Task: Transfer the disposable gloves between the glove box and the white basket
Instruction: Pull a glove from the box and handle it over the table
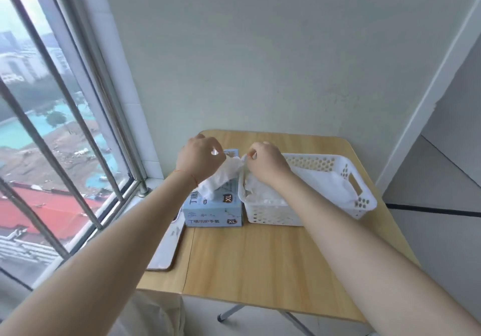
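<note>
The left hand (200, 157) is curled tight on a white glove (221, 177) that sticks up out of the glove box (213, 209). The right hand (265, 162) pinches the thin edge of the same white glove stuff, just above the near left corner of the white basket (338, 177). So both grips are closed on the glove, and it is stretched between the two hands.

What could go wrong? The glove is thin and floppy. If the hands pull too hard apart, it may tear. If the pinch is weak, the glove may slip and drop onto the table (260, 270) between the box and the basket. A glove coming out of the box may also drag more gloves with it, because they stick together. The box is light, so a quick tug could lift it or slide it, maybe toward the window ledge (161, 247) beside it.

The glove box sits on the table, touching the basket on its left side. Its top is open and white gloves poke out. The basket has holes in its walls and holds a loose pile of white gloves. I cannot tell how many are in either one.
</note>
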Available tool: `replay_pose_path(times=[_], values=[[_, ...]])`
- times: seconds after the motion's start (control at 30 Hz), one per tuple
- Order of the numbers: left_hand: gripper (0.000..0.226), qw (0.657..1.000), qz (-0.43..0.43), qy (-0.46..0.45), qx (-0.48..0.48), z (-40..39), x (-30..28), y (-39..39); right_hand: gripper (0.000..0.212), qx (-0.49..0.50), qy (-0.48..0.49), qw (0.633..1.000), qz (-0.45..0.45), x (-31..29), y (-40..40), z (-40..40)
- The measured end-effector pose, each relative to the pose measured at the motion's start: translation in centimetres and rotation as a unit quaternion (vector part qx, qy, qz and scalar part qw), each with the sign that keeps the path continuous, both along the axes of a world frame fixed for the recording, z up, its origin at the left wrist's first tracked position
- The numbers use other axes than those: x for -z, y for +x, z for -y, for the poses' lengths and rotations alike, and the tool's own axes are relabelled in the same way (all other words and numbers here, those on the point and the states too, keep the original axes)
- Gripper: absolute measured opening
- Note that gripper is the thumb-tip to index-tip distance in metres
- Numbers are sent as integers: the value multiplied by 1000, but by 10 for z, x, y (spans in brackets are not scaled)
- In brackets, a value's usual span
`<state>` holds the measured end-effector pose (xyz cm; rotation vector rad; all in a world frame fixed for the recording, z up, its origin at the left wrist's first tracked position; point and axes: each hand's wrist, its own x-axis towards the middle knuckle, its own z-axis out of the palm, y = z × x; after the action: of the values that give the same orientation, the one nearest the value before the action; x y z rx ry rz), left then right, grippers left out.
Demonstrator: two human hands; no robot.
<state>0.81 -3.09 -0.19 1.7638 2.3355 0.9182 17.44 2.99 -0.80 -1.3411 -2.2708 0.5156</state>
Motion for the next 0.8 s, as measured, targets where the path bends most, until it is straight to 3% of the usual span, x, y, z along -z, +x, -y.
replay_pose_path(times=[0.13, 0.3, 0.4, 0.6, 0.7, 0.8], values=[[13, 997, 3, -74, 3, 18, 8, -24, 31, -3, -54, 997, 56, 8, -31, 0], [10, 999, 47, -18, 5, 23, 9, -24, 15, 8, -50, 998, 31, 7, -39, -1], [12, 995, 83, -26, 40, 23, 15, -28, 9, 12, -51, 997, -56, -8, -39, 3], [69, 988, 56, -123, 75, 21, 32, -22, 12, 44, -58, 964, -257, -40, -36, 13], [82, 992, 73, -86, 63, 25, 28, -16, 29, 34, -77, 950, -301, -57, -29, 22], [85, 988, 128, 44, 80, 28, 14, -5, 24, 16, -118, 948, -294, -68, -26, 29]])
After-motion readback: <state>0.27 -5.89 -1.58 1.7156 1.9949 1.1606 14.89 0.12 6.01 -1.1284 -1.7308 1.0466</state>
